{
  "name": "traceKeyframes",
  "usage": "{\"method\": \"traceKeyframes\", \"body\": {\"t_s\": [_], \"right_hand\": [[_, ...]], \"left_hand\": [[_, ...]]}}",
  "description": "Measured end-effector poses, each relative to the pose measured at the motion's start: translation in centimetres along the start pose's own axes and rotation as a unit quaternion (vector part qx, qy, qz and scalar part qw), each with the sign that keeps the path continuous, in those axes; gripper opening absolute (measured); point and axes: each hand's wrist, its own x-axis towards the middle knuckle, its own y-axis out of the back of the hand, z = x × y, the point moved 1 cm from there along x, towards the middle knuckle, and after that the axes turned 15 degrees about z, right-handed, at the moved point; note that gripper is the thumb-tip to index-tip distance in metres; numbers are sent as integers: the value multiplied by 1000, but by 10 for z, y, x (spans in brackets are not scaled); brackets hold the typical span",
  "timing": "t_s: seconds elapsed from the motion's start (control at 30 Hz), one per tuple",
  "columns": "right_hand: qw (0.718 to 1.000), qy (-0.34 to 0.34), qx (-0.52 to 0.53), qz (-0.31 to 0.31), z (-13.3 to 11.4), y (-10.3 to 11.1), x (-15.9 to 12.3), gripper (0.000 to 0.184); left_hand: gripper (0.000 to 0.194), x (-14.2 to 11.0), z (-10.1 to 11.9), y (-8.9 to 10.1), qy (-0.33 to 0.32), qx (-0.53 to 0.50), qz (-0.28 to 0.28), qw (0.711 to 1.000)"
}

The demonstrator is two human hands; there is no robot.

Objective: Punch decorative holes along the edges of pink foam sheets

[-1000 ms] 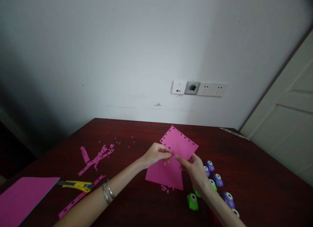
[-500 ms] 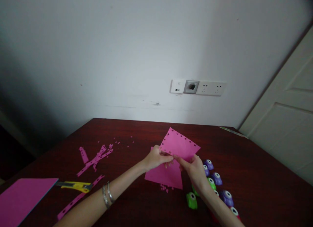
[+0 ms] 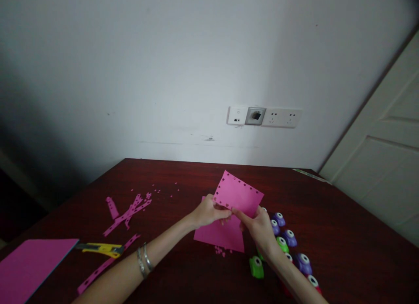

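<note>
A pink paper sheet (image 3: 238, 195) with punched holes along its far edges is bent upward over the dark red table (image 3: 183, 177). My left hand (image 3: 208, 212) pinches the sheet at its fold from the left. My right hand (image 3: 258, 227) pinches it from the right, fingertips nearly touching the left ones. The sheet's lower half (image 3: 221, 236) lies flat on the table under both hands. Small pink punch-outs (image 3: 221, 251) lie just in front of it.
Several small purple (image 3: 290, 237), green (image 3: 257, 268) and red craft punches sit right of my right arm. Punched pink strips (image 3: 129, 213), a yellow utility knife (image 3: 101, 249) and a pink sheet (image 3: 26, 267) lie at the left. Wall sockets (image 3: 263, 117) sit behind; a door (image 3: 382, 155) stands right.
The raised half of the sheet has tipped slightly lower and leftward. Both hands keep their pinch at the fold and have shifted very little.
</note>
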Motion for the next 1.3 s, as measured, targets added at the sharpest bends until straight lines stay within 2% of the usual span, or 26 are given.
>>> {"method": "traceKeyframes", "body": {"t_s": [0.4, 0.57, 0.67, 0.73, 0.8, 0.87, 0.93, 1.03, 1.1, 1.2, 1.3], "right_hand": [[998, -29, 45, -16, 6, -4, 0, 34], [997, -41, 63, -18, 5, -6, 0, 36], [997, -43, 66, -9, 5, -3, 4, 35], [997, -50, 64, -10, 6, 0, 9, 34], [996, -62, 62, -27, 6, 3, 13, 33], [994, -70, 58, -56, 4, 7, 17, 32], [992, -70, 61, -82, 2, 9, 19, 32], [988, -74, 74, -115, 2, 10, 21, 33], [986, -84, 79, -122, 3, 11, 21, 35], [985, -98, 79, -121, 7, 11, 23, 37], [986, -92, 60, -126, 10, 10, 24, 38]], "left_hand": [[13, 0, 1, 4, -5, 17, -9, 1000], [19, 0, -4, 1, 3, 15, -15, 1000], [19, 3, 0, 8, 22, 46, -64, 997], [18, 8, 6, 23, 37, 106, -112, 987], [19, 15, 13, 48, 46, 193, -126, 972], [21, 21, 18, 79, 72, 307, -88, 945], [27, 25, 21, 109, 100, 416, -22, 904], [32, 26, 21, 140, 148, 518, 18, 842], [25, 25, 21, 151, 155, 559, 28, 814], [6, 24, 20, 160, 156, 596, 27, 787], [22, 24, 22, 160, 147, 602, 34, 784]]}}
